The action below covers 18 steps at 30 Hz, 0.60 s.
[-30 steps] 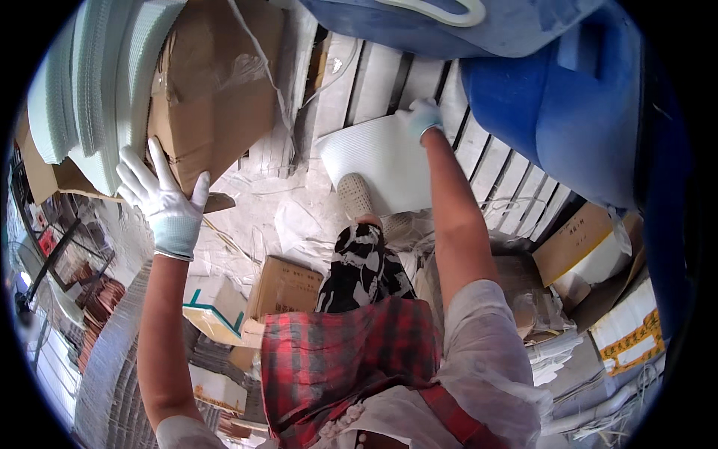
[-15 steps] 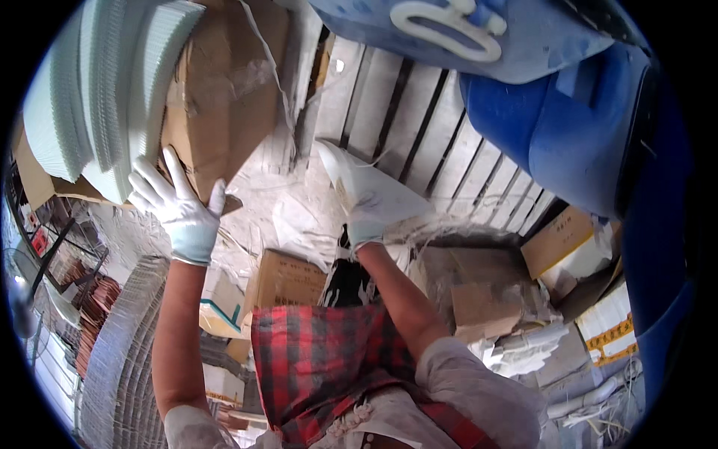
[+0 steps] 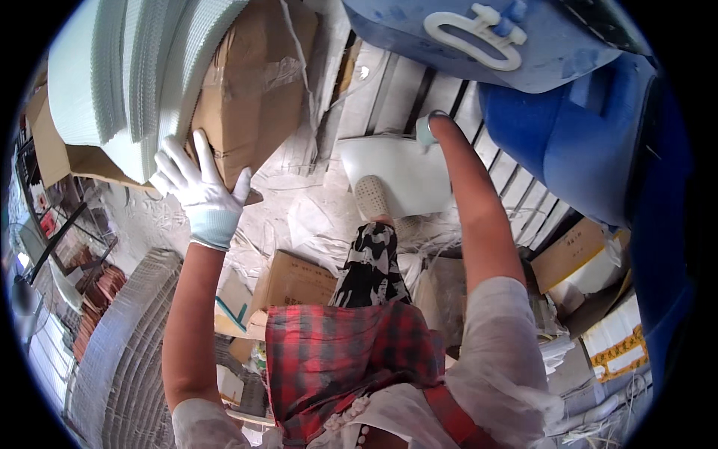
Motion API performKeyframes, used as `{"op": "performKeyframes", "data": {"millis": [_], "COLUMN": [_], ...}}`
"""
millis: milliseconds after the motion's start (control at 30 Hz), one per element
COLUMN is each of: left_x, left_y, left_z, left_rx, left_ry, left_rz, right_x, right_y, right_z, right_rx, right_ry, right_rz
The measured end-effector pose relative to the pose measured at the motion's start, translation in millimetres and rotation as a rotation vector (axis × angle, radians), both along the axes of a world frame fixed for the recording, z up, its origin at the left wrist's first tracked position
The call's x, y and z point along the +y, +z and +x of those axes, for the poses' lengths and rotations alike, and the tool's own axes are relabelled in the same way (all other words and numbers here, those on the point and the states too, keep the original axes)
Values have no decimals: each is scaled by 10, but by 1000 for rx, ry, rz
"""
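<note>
My left hand [image 3: 202, 191], in a white glove, rests with fingers spread against the lower edge of a brown cardboard box [image 3: 250, 97]. Its fingertips reach the bottom of a stack of thin, pale, ridged sheets [image 3: 161, 82] standing beside the box. My right hand [image 3: 426, 129] is at the upper right edge of a smooth white sheet [image 3: 400, 176] and appears to hold it. Only the pale cuff of that glove shows clearly; the fingers are hidden. The sheet hangs low in front of me, behind my shoe [image 3: 372, 196].
Blue plastic drums [image 3: 568, 135] stand at the upper right, one with a white handle. A slatted pallet [image 3: 381, 82] lies beyond the sheet. Cardboard boxes [image 3: 299, 280] sit near my legs. A curved stack of greyish sheets [image 3: 123, 337] stands at the lower left.
My right hand has moved away and to the right with the white sheet, which now shows its broad face. My left hand stays against the box. The whole view has shifted slightly.
</note>
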State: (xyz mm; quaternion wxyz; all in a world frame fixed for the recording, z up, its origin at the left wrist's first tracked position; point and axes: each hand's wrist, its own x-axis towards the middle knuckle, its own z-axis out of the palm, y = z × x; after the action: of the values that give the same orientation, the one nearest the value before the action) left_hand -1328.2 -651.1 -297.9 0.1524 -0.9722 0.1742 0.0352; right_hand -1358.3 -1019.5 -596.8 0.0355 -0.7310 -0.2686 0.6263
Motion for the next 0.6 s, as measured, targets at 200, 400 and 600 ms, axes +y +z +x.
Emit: {"op": "performKeyframes", "data": {"millis": [200, 400, 600], "left_x": [-54, -31, -84], "left_y": [-47, -22, 4], "left_z": [119, 90, 105], "left_rx": [-9, -29, -36], "left_ry": [-54, -52, -59], "left_rz": [-37, -38, 12], "right_x": [553, 2121, 1938], "right_y": [71, 718, 383], "right_z": [-697, -2554, -2737], "right_rx": [-78, -771, -803], "right_ry": [-801, -1118, -579], "right_rz": [-196, -495, -555]}}
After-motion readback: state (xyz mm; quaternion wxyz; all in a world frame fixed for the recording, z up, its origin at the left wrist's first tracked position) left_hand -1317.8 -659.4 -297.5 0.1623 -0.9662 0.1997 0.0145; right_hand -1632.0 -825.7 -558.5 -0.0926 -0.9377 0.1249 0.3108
